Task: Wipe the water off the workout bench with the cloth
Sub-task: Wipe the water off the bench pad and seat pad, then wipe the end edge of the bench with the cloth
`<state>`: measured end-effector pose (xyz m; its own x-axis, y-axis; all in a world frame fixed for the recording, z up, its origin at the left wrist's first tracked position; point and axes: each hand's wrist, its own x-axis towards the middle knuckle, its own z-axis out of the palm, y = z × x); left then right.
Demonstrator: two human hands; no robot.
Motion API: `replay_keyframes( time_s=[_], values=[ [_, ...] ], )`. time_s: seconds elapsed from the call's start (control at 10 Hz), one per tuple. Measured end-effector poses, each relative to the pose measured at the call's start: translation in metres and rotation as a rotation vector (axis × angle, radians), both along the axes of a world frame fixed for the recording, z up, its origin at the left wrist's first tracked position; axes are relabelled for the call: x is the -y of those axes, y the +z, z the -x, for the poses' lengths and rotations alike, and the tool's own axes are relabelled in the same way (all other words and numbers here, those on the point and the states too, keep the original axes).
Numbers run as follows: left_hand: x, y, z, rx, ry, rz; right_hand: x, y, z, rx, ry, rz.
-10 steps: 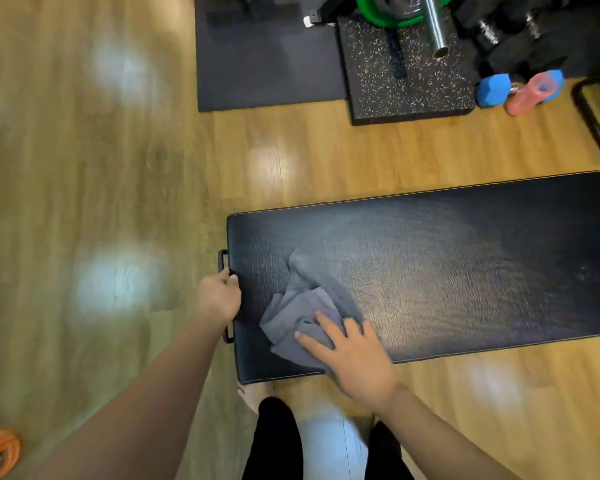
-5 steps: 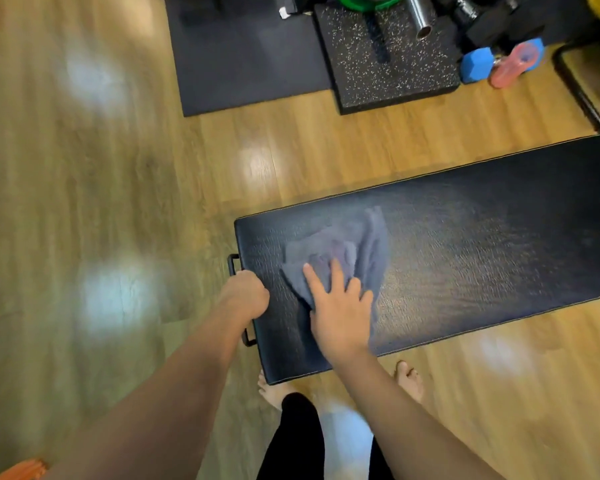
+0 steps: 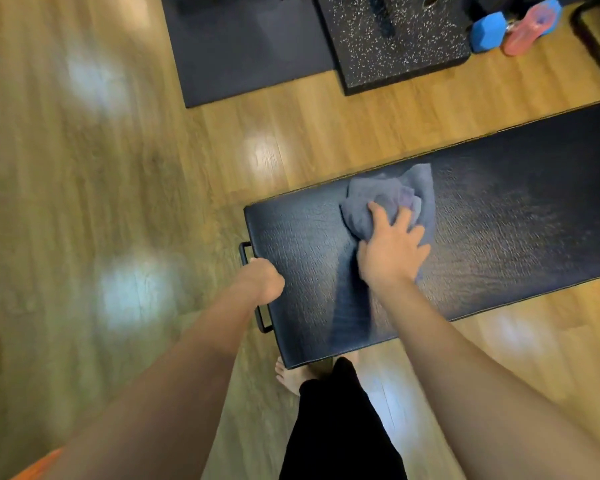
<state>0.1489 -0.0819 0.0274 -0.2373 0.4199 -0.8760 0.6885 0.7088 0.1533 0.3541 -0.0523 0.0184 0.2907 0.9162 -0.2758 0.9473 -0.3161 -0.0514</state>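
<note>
Currently the right hand (image 3: pixel 392 252) presses the grey cloth (image 3: pixel 388 199) onto the black worktop (image 3: pixel 516 230) near its far edge, fingers (image 3: pixel 378 214) spread and partly curled into the fabric. Left hand (image 3: pixel 262 280) grips the end handle (image 3: pixel 246 252), fingers clamped around it.
</note>
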Motion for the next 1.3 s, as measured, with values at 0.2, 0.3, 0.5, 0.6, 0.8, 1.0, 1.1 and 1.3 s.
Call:
replay_keyframes(
  time_s=[0.2, 0.3, 0.5, 0.6, 0.8, 1.0, 1.1, 1.3],
  values=[
    [-0.011, 0.020, 0.021, 0.053, 0.190, -0.051, 0.062, -0.006, 0.093, -0.138, 0.542, -0.001],
    [0.011, -0.011, 0.035, 0.092, 0.368, -0.048, 0.059, -0.015, 0.071, -0.125, 0.789, -0.105],
    [0.045, -0.049, 0.031, 0.243, 0.407, -0.073, -0.018, -0.001, -0.003, 0.007, 0.335, 0.012],
    [0.022, -0.028, 0.030, 0.220, 0.368, -0.030, -0.028, 0.006, 0.006, 0.033, 0.133, 0.037],
    [-0.018, -0.005, 0.038, 0.129, 0.434, -0.048, 0.036, 0.011, 0.067, -0.015, 0.361, 0.111],
    [-0.022, 0.014, 0.035, 0.157, 0.375, -0.091, 0.079, 0.009, 0.079, -0.159, 0.331, 0.041],
    [-0.016, 0.017, 0.034, 0.250, 0.265, -0.055, 0.070, 0.011, 0.098, -0.147, 0.009, 0.034],
    [-0.016, -0.007, 0.061, 0.393, 0.295, -0.130, 0.084, 0.006, 0.198, -0.183, -0.231, 0.116]
  ],
)
